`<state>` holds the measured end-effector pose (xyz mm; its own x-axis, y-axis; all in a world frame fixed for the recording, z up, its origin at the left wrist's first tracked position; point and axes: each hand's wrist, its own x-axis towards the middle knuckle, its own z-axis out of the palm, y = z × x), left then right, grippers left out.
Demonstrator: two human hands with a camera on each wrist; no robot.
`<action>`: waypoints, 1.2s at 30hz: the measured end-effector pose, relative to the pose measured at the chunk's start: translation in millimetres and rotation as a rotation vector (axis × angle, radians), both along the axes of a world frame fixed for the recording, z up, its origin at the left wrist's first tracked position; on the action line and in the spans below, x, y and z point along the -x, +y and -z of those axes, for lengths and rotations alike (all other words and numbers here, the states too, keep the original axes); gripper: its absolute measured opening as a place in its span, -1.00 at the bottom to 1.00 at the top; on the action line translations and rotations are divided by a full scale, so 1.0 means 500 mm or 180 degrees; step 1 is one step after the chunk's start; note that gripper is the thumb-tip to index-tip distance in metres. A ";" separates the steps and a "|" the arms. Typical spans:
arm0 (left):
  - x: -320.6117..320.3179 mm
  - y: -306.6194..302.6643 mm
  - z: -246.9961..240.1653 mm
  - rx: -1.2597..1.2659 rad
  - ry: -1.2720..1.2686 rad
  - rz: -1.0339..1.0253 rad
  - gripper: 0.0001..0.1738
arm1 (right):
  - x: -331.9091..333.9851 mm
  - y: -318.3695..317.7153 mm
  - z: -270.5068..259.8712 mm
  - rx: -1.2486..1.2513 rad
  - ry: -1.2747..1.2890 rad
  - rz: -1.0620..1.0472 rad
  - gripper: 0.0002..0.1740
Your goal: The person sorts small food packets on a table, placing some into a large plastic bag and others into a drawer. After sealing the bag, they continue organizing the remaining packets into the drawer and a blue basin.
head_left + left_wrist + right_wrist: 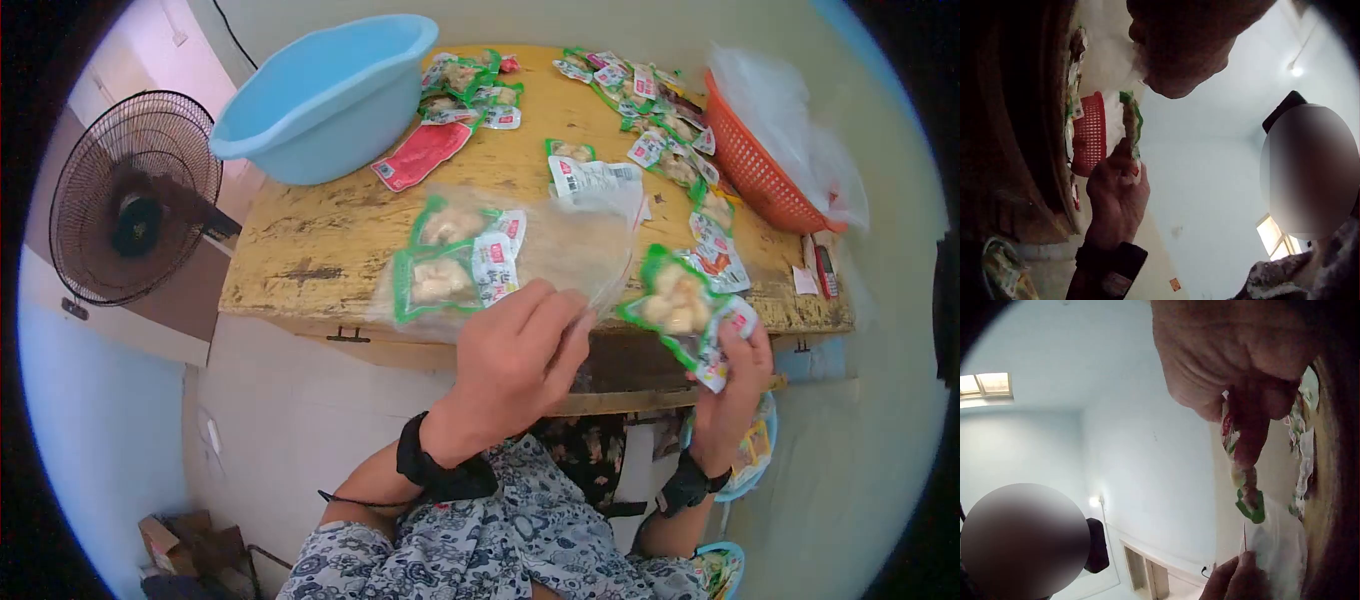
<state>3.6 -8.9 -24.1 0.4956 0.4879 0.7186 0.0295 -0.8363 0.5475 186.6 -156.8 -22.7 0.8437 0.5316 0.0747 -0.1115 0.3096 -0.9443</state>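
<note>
My left hand (520,350) pinches the mouth edge of a clear plastic bag (575,250) near the table's front. Inside the bag lie two green-edged snack packets (440,280) with pale round pieces showing. A similar green-edged packet (680,300) is held by its printed end in my right hand (735,365), just right of the bag's mouth. In the right wrist view that packet (1250,506) points toward the bag (1279,550). From the left wrist view the right hand (1119,194) shows with the packet (1132,125) upright in its fingers.
A blue basin (320,100) stands at the back left beside a red packet (425,155) and stacked packets (470,85). More packets (640,90) trail along the right, near an orange basket (765,160) holding clear bags (770,90). A fan (135,200) stands left of the table (300,245).
</note>
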 end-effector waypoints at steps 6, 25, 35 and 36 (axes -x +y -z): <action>-0.008 -0.001 0.014 0.0239 -0.0068 0.0206 -0.82 | 0.023 -0.003 0.006 0.0463 -0.0826 -0.0003 -0.84; -0.029 -0.015 -0.036 -0.0326 -0.0533 0.0329 -0.67 | 0.089 0.197 -0.055 0.0693 -0.3092 -0.1327 -0.63; -0.015 0.023 -0.020 -0.0212 -0.0263 0.0367 -0.74 | 0.000 0.326 0.018 0.0332 -0.4645 -0.1099 -0.48; 0.002 0.034 -0.028 -0.0270 -0.0205 0.0256 -0.73 | 0.011 0.327 0.012 0.0718 -0.3503 -0.1365 -0.51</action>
